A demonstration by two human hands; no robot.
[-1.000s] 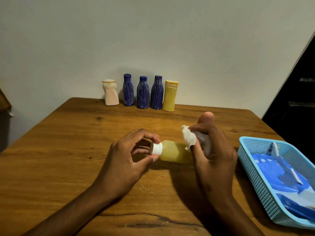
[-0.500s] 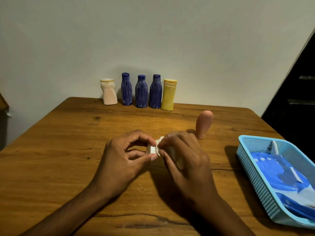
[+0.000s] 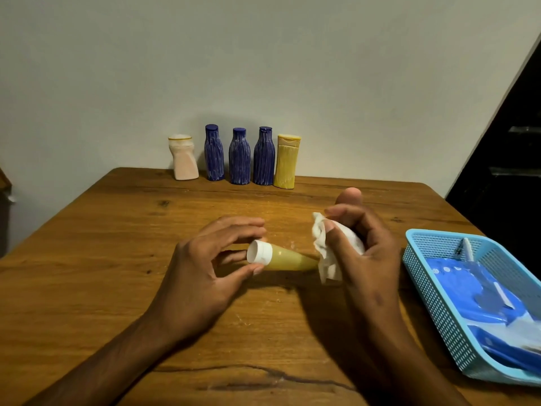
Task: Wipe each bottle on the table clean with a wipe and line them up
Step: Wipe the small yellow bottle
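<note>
Yellow bottle between both hands

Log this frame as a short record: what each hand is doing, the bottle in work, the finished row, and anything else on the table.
left hand: left hand pinches the white cap of the yellow tube bottle
right hand: right hand grips the white wipe around the tube's far end
bottle in work: held lying sideways, low over the wooden table
finished row: five bottles upright by the wall: peach bottle, three blue bottles, yellow bottle
still waiting: pink bottle, mostly hidden behind the right hand
other: blue basket at the right, holding a blue wipes pack
</note>
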